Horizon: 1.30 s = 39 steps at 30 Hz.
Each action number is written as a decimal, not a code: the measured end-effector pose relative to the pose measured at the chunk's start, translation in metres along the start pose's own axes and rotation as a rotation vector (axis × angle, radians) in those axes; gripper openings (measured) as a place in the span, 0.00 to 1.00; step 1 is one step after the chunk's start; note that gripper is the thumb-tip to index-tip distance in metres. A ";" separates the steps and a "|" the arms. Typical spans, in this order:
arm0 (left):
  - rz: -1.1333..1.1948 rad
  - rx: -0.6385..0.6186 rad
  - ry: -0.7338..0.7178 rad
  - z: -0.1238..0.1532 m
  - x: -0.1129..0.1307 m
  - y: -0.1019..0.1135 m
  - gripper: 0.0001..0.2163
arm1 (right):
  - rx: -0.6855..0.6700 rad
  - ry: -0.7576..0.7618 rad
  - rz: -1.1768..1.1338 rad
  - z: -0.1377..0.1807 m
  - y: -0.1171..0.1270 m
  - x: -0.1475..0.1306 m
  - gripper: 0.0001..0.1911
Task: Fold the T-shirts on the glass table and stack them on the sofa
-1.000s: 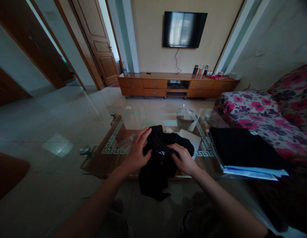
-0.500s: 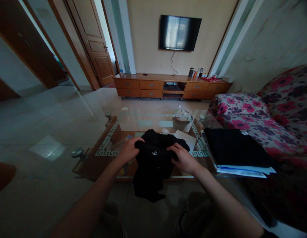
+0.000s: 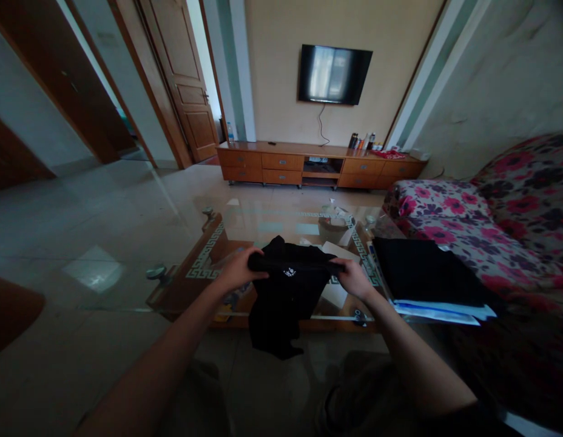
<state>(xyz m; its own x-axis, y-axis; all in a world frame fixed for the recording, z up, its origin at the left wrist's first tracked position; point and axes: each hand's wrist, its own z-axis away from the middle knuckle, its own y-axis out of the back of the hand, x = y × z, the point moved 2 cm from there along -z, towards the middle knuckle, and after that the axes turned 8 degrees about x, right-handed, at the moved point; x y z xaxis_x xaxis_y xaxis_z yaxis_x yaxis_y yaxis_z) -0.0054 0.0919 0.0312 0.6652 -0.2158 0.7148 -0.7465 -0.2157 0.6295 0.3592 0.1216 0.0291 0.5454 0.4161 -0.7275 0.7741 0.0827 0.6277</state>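
A black garment with a small white print near its top edge hangs over the near edge of the glass table. Its top band is stretched almost straight between my two hands. At the left end, my left hand is closed around the band, thumb on the near side. My right hand pinches the opposite end. The lower part of the cloth drops below the tabletop. Whether it is a top or trousers I cannot tell.
A pile with folded black cloth on top and white and blue layers below lies at the table's right. Under the glass sit a bin-like container and white paper. A flowered sofa stands right; a TV cabinet is beyond.
My right hand has moved right and slightly up, so the band is pulled wider and straighter. My left hand stays at its end. The view has shifted a little.
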 end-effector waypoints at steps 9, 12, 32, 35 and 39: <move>-0.093 0.340 0.177 -0.006 -0.033 0.084 0.19 | -0.084 0.047 -0.051 -0.007 0.057 -0.077 0.15; 0.014 0.496 0.232 -0.006 -0.014 0.120 0.21 | -0.199 0.041 0.074 -0.006 0.082 -0.088 0.16; -0.664 0.476 0.069 0.028 0.122 0.311 0.22 | 0.498 0.367 0.720 0.036 0.285 -0.168 0.24; -0.337 0.473 0.238 0.037 0.146 0.315 0.32 | 0.522 0.348 0.776 0.042 0.297 -0.178 0.35; -0.227 0.576 0.224 0.047 0.174 0.315 0.38 | 0.394 0.249 0.858 0.027 0.312 -0.171 0.26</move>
<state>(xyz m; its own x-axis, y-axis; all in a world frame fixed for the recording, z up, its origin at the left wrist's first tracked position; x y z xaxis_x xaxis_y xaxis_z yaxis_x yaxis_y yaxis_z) -0.1243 -0.0584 0.3396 0.7384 0.0851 0.6689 -0.4176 -0.7212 0.5527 0.5166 0.0519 0.3419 0.9254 0.3769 0.0409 0.2224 -0.6271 0.7465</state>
